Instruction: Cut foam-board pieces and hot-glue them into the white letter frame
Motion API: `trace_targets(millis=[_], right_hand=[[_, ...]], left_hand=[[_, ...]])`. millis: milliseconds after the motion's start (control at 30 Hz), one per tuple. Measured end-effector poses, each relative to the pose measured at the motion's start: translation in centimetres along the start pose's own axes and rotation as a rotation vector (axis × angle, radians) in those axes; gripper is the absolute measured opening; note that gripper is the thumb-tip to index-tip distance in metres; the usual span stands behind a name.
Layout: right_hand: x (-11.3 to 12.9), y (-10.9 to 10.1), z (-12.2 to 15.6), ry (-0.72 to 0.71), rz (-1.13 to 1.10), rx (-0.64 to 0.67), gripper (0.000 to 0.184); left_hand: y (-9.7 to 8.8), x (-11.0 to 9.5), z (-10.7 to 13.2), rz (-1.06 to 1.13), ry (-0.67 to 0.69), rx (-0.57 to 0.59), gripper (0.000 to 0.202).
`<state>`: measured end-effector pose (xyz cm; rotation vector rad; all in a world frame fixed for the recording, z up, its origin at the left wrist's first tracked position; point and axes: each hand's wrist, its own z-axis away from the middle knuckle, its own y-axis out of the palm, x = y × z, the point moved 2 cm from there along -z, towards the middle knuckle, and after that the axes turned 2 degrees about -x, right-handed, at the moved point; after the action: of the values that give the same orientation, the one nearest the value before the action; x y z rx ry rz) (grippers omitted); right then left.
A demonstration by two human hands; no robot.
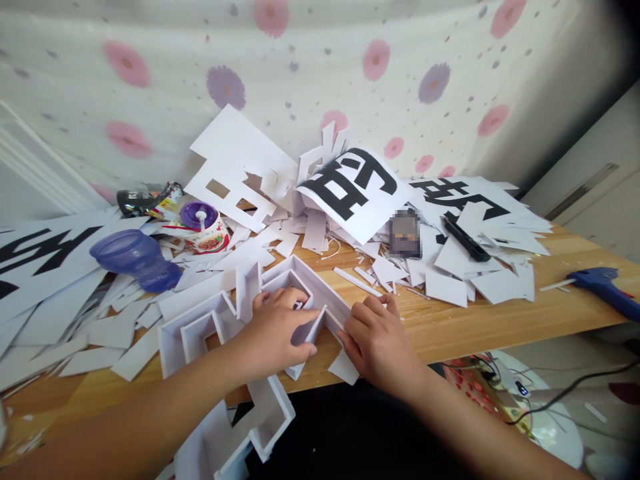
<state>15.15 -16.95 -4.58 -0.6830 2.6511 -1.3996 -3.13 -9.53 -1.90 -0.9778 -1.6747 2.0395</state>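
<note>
A white foam-board structure of thin upright walls point(210, 320) lies on the wooden table point(475, 327) near its front edge and hangs partly over it. My left hand point(277, 330) rests on the structure's middle, fingers curled over one of its inner walls. My right hand point(375, 333) presses against the structure's right outer wall, fingers bent and pinching that strip. Both hands are closed on the white walls.
Heaps of white foam-board scraps and sheets with large black characters point(353, 187) cover the back of the table. A purple plastic jar point(135, 257) lies on its side at left, beside a noodle cup point(205, 230). A black utility knife point(467, 238) and a blue glue gun point(605, 287) lie at right.
</note>
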Motion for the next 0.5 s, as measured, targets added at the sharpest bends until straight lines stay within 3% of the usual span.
trace_targets(millis=[367, 433, 500], right_hand=[[0.2, -0.2, 0.2, 0.002, -0.025, 0.003, 0.025], [-1.0, -0.7, 0.4, -0.004, -0.112, -0.023, 0.022], [-4.1, -1.5, 0.3, 0.073, -0.187, -0.098, 0.023]], left_hand=[[-0.2, 0.0, 0.0, 0.004, -0.002, 0.007, 0.042], [-0.4, 0.0, 0.0, 0.006, -0.015, 0.027, 0.042], [-0.6, 0.1, 0.0, 0.009, -0.023, 0.054, 0.042]])
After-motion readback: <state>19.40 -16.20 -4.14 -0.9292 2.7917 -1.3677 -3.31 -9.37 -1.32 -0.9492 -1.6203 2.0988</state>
